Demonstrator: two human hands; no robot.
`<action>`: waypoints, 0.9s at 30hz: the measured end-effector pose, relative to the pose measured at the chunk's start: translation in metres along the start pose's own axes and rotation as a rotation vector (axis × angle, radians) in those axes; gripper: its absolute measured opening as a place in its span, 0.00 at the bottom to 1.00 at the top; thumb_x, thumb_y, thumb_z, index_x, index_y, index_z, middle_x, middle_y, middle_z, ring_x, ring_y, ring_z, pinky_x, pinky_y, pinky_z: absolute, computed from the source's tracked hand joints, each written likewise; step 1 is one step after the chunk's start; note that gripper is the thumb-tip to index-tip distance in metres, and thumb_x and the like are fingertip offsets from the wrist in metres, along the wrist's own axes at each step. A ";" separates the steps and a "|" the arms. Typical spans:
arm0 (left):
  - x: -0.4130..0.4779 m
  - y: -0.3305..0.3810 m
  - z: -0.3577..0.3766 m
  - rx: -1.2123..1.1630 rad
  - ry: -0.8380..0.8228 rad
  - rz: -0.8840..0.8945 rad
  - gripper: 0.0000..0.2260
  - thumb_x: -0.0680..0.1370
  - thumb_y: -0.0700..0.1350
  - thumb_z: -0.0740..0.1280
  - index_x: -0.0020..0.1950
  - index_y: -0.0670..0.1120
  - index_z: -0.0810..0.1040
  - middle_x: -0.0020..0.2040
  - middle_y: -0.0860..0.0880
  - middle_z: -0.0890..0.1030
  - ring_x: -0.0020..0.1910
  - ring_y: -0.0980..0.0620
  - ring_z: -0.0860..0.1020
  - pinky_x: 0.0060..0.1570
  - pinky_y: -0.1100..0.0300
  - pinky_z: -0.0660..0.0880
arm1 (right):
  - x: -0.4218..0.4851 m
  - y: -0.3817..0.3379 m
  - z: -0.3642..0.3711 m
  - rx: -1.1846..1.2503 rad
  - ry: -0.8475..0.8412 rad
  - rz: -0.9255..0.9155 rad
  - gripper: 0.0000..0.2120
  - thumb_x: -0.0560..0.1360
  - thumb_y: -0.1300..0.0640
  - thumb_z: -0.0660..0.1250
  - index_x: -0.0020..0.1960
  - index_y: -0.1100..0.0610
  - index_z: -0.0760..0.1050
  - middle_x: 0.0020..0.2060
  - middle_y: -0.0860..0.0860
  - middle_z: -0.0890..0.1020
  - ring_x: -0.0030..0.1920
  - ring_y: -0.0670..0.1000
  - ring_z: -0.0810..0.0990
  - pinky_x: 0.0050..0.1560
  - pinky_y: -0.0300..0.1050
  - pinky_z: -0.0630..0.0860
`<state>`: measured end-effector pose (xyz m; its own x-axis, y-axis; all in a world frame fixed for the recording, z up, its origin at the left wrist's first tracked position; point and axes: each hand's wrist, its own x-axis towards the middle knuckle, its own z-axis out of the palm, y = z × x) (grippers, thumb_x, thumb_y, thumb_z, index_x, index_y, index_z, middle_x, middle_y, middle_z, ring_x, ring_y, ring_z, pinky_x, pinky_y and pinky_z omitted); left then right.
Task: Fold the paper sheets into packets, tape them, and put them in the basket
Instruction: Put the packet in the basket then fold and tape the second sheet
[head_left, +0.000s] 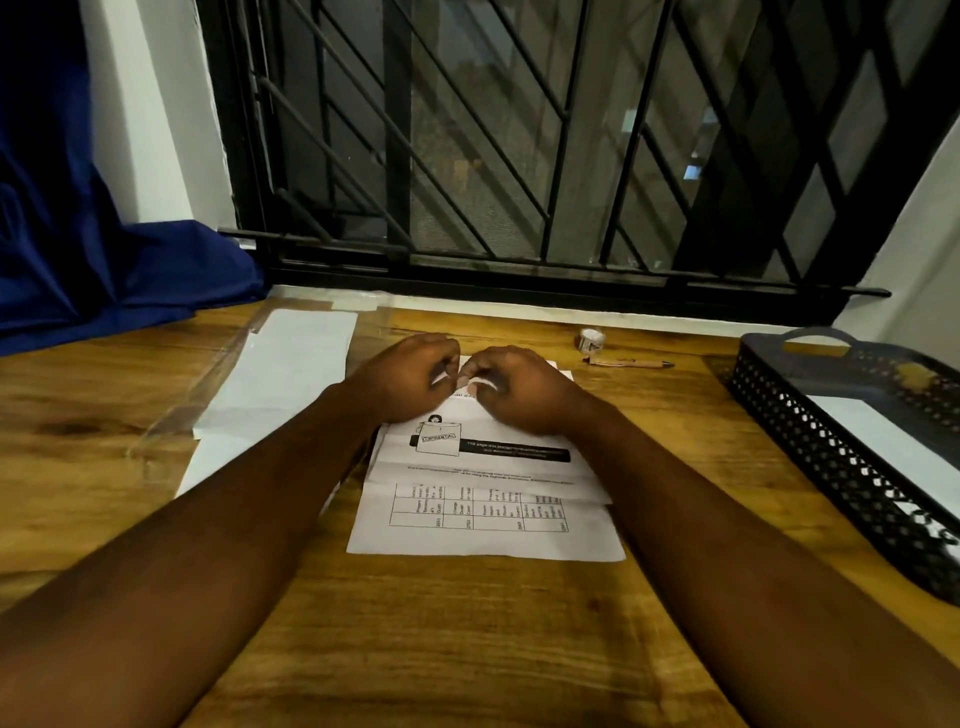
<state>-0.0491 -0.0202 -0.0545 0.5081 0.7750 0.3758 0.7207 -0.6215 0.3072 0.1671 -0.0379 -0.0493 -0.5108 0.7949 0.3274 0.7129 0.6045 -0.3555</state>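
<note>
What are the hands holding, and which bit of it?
The left hand and right hand both pinch the printed paper sheet at its far edge.

Both forearms are reaching forward over the desk (467, 649); the left hand (408, 375) and right hand (522, 392) are nearly touching, fingers (491, 364) curling, pinching the paper sheet (483, 538).

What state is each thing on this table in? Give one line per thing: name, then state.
printed sheet: partly folded, lying on the table, far edge pinched by both hands.
left hand: fingers curled, pinching the sheet.
right hand: fingers curled, pinching the sheet.
blank paper stack: flat, unfolded.
tape roll: untouched.
pen: lying untouched.
basket: holds white paper.
</note>
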 end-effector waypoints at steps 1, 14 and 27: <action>0.000 -0.001 0.000 -0.010 0.000 -0.006 0.09 0.77 0.58 0.63 0.49 0.55 0.74 0.48 0.55 0.77 0.49 0.53 0.75 0.51 0.44 0.78 | -0.001 0.005 -0.003 0.032 0.024 0.009 0.09 0.80 0.59 0.68 0.57 0.53 0.84 0.54 0.47 0.86 0.56 0.49 0.82 0.61 0.48 0.77; 0.005 -0.008 -0.006 -0.083 -0.043 -0.022 0.20 0.73 0.67 0.69 0.57 0.55 0.78 0.57 0.55 0.79 0.58 0.53 0.77 0.60 0.46 0.77 | -0.025 0.064 -0.034 0.043 0.162 0.171 0.05 0.78 0.63 0.72 0.47 0.56 0.86 0.44 0.44 0.87 0.47 0.39 0.84 0.48 0.26 0.75; 0.041 0.017 -0.035 0.000 -0.447 -0.262 0.28 0.76 0.57 0.75 0.73 0.54 0.70 0.63 0.53 0.74 0.62 0.52 0.73 0.61 0.57 0.70 | -0.018 0.042 -0.023 -0.145 0.094 0.178 0.25 0.78 0.34 0.67 0.65 0.50 0.80 0.59 0.48 0.82 0.61 0.52 0.77 0.64 0.54 0.76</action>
<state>-0.0326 -0.0031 -0.0037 0.4625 0.8779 -0.1244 0.8509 -0.4000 0.3405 0.2170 -0.0275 -0.0503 -0.3290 0.8758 0.3533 0.8527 0.4362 -0.2873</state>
